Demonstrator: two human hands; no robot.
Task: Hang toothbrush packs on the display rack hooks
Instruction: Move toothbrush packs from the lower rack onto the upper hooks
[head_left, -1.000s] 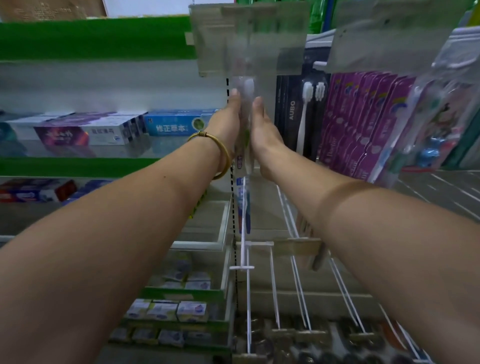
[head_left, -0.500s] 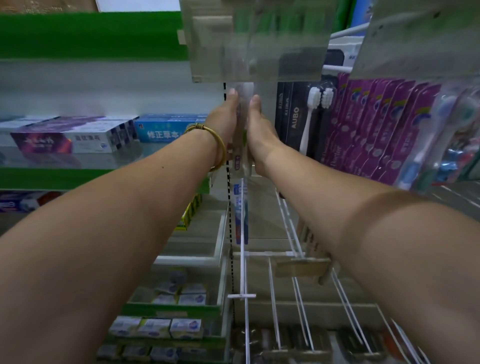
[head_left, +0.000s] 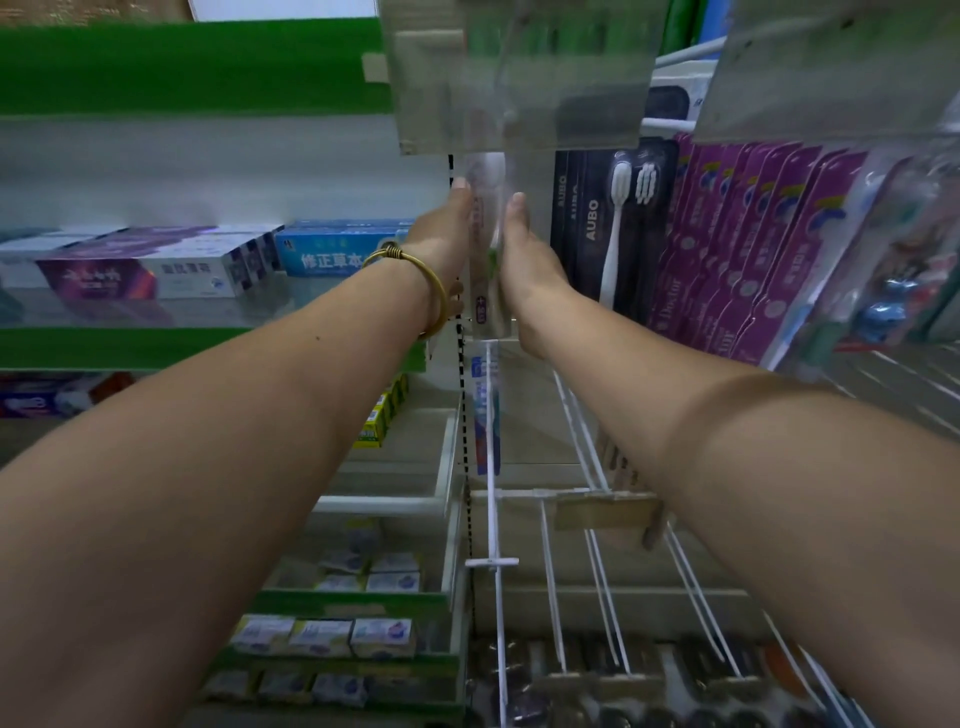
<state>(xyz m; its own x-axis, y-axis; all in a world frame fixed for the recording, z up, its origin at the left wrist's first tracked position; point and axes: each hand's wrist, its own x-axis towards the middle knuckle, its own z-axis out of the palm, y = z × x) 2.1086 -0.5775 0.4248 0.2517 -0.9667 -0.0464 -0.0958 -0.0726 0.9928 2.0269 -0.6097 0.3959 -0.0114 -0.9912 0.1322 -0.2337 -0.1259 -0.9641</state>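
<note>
At the top of the display rack, just under a clear label holder (head_left: 519, 78), a clear toothbrush pack (head_left: 485, 249) stands upright btwn both palms. The left hand (head_left: 441, 239), w/ a gold bangle (head_left: 434, 291) on the wrist, lies flat on the pack's left face. The right hand (head_left: 527, 265) lies flat on its right face. Thumbs point up and fingers look straight, tips hidden, so the pack is pressed, not pinched. Its top edge and hang-hole sit behind the holder; can't tell if it's on a hook yet. Below, a blue pack (head_left: 488, 410) hangs by a white wire hook (head_left: 493, 519). AUBO packs (head_left: 597, 223) and purple packs (head_left: 727, 234) hang to the right.

Handling, prob.: v. light, thin clear plastic, stiff lengthwise but bendy across. The faces look slick, so flat palms may let it slide. A better hold would be a thumb + forefinger pinch near the top, beside the hang-hole, leaving the hole free for the hook tip. Don't squeeze the middle; it likely dents.
</note>
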